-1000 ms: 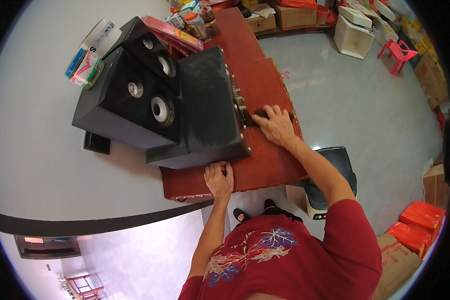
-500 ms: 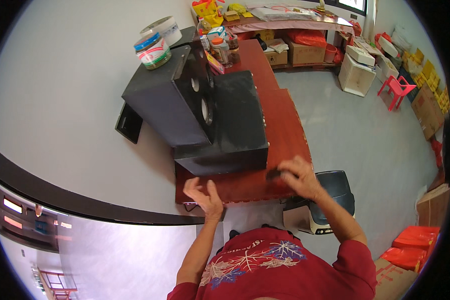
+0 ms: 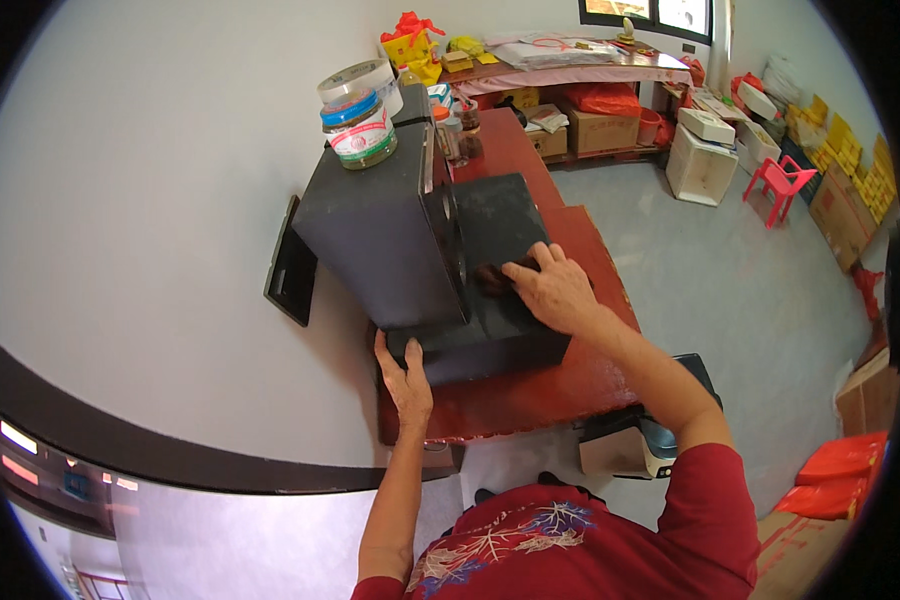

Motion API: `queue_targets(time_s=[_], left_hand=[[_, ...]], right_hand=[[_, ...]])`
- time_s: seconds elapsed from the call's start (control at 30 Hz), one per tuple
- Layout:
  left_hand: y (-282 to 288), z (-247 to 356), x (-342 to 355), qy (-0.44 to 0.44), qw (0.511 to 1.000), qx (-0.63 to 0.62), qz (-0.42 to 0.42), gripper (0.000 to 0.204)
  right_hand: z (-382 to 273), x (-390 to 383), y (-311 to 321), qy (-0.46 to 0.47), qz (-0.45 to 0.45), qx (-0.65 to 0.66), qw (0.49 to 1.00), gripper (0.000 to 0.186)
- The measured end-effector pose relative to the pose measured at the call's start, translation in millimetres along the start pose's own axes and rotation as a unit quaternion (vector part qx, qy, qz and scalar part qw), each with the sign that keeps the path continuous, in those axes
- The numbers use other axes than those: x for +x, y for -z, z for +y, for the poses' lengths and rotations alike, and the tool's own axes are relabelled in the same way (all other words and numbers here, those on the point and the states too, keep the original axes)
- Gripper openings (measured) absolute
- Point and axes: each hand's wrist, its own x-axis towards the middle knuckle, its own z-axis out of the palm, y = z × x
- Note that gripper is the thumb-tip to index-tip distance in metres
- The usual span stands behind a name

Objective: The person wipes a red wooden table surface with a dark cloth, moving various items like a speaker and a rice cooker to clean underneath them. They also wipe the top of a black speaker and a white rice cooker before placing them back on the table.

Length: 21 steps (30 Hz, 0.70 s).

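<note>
The right hand (image 3: 558,290) is curled, thumb and fingers closed on a dark brown pad (image 3: 492,280), perhaps a cloth or brush; blur hides which. The pad lies against the top of a low black box (image 3: 500,350). The left hand (image 3: 407,390), thumb and fingers apart, is at the box's near left corner. The box, dull and flat-topped, sits on a red-brown table (image 3: 480,412), a taller black speaker (image 3: 375,245) standing on it.
</note>
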Motion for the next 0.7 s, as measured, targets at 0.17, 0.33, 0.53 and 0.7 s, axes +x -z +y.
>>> queue_targets(time_s=[0.17,0.33,0.53,0.7], left_hand=[[-2.4,-10.6,4.1,-0.002,0.997,-0.077,0.0,0.053],[-0.8,-20.0,6.9,-0.001,0.998,-0.061,0.005,0.053],[-2.8,-20.0,6.8,-0.01,0.998,-0.059,0.014,0.051],[-1.0,-13.0,6.9,0.012,0.995,-0.103,-0.004,0.051]], right_hand=[[46.3,61.2,-35.6,-0.045,-0.069,-0.005,0.997,0.03],[68.8,122.6,-62.5,-0.092,-0.136,-0.069,0.984,0.034],[70.2,142.6,-77.4,-0.077,-0.135,-0.097,0.983,0.04],[50.5,111.5,-63.7,0.002,-0.129,-0.085,0.988,0.044]])
